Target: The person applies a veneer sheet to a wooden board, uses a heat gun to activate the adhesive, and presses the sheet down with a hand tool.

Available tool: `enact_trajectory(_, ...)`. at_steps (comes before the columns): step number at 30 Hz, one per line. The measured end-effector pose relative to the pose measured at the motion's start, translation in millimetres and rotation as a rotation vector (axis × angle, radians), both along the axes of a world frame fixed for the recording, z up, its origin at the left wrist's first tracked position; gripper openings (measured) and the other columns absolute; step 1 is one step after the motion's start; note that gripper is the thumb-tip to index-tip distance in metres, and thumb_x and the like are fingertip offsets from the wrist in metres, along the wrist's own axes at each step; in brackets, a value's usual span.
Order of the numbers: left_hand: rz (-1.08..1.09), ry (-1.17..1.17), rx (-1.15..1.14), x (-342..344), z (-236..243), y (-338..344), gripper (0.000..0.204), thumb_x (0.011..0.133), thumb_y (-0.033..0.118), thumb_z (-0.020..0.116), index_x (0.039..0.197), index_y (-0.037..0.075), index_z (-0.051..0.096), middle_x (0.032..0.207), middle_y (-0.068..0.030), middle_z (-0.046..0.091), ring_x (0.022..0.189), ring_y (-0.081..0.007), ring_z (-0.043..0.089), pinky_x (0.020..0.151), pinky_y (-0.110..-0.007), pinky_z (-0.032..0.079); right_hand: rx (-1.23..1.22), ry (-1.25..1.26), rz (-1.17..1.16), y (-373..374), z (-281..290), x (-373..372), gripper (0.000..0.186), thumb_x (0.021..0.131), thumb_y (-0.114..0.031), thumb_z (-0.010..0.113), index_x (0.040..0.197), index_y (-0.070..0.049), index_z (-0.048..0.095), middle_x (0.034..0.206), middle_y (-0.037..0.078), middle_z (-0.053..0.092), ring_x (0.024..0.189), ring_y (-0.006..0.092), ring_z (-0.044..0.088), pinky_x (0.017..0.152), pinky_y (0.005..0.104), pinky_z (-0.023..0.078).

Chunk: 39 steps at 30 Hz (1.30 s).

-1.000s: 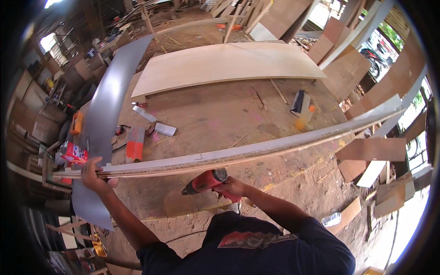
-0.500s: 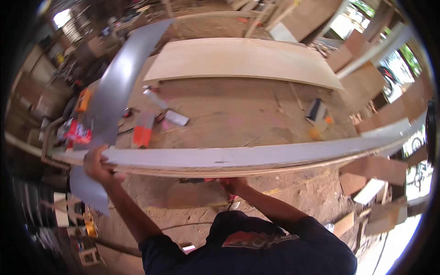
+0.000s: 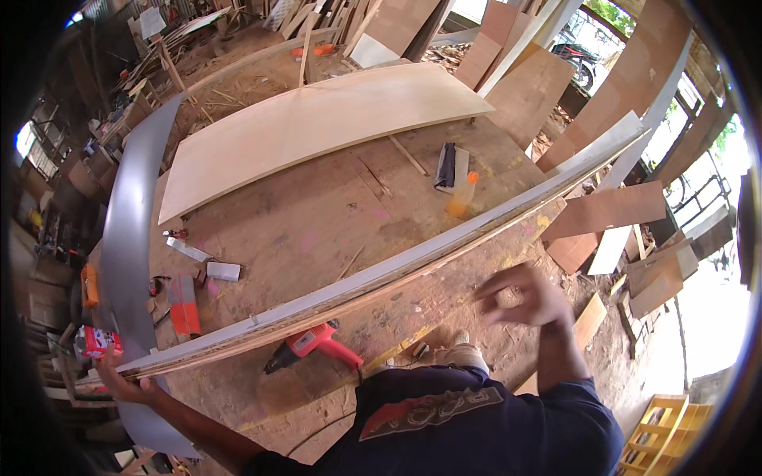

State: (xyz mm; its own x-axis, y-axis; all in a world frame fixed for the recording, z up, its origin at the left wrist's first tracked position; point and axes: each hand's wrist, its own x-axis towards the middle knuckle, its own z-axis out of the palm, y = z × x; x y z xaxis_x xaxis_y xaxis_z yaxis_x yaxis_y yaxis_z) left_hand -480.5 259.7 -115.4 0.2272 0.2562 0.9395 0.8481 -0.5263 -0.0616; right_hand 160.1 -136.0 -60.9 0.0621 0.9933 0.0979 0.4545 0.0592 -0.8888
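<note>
- While the long, white-faced board (image 3: 373, 279) slants across the near side of the bench (image 3: 294, 226), the left hand (image 3: 123, 384) grips its left end, fingers wrapped around the edge.
- Just on its near side lies a red power tool (image 3: 312, 339), black nose pointing left.
- The right hand (image 3: 521, 296) hovers well apart from both, fingers loosely curled, holding nothing.
- Beyond the board, a pale wooden panel (image 3: 325, 131) spans the bench's far side.

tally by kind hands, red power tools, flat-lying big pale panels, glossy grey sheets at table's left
Bare hands, left and right: 2
Red pistol-grip power tool: 1
Big pale wooden panel: 1
Glossy grey sheet: 1
Total: 5
</note>
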Motion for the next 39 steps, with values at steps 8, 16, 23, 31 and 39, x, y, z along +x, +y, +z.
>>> enact_trajectory(8, 0.035, -0.428, 0.305, 166, 14, -60, 0.100, 0.108, 0.077, 0.027, 0.159, -0.009, 0.032, 0.164, -0.0345, 0.035, 0.151, -0.0452, 0.043, 0.125, -0.061, 0.036, 0.580, -0.793, -0.587, -14, 72, 141, 0.070, 0.088, -0.062, 0.082, 0.118, 0.001, 0.073, 0.110, 0.020, 0.074, 0.112, 0.0334, 0.069, 0.092, 0.0433, 0.054)
enact_trajectory(16, -0.097, -0.449, 0.180, 384, 35, -202, 0.078, 0.111, 0.063, 0.029, 0.147, -0.004, 0.049, 0.161, -0.0279, 0.045, 0.154, -0.0429, 0.040, 0.130, -0.061, 0.026, 0.414, -0.667, -0.408, -26, 40, 162, 0.079, 0.093, -0.074, 0.069, 0.104, 0.004, 0.075, 0.086, 0.017, 0.073, 0.077, 0.0349, 0.073, 0.073, 0.0446, 0.057)
enact_trajectory(23, -0.167, -0.311, -0.142, 478, 35, -288, 0.045, 0.111, 0.037, 0.042, 0.108, 0.001, 0.068, 0.101, -0.0181, 0.075, 0.100, -0.0289, 0.068, 0.097, -0.045, 0.052, 0.406, -0.650, -0.267, -49, 41, 166, 0.072, 0.093, -0.070, 0.072, 0.103, 0.001, 0.074, 0.088, 0.015, 0.074, 0.077, 0.0356, 0.072, 0.070, 0.0430, 0.056)
enact_trajectory(31, -0.247, -0.371, -0.119, 479, 33, -283, 0.038, 0.110, 0.025, 0.045, 0.089, 0.005, 0.070, 0.056, 0.0019, 0.059, 0.054, -0.0180, 0.059, 0.069, -0.036, 0.049, 0.185, -0.092, -0.080, -40, 91, 152, 0.076, 0.096, -0.071, 0.066, 0.106, 0.004, 0.077, 0.104, 0.022, 0.075, 0.101, 0.0364, 0.072, 0.089, 0.0454, 0.056)
enact_trajectory(39, -0.316, -0.334, -0.114, 470, 21, -291, 0.035, 0.108, 0.022, 0.046, 0.084, 0.008, 0.067, 0.064, 0.0016, 0.068, 0.056, -0.0165, 0.061, 0.073, -0.036, 0.048, 0.126, -0.170, 0.367, 33, 99, 87, 0.053, 0.105, -0.049, 0.063, 0.121, 0.000, 0.075, 0.123, 0.023, 0.071, 0.120, 0.0395, 0.065, 0.106, 0.0473, 0.048)
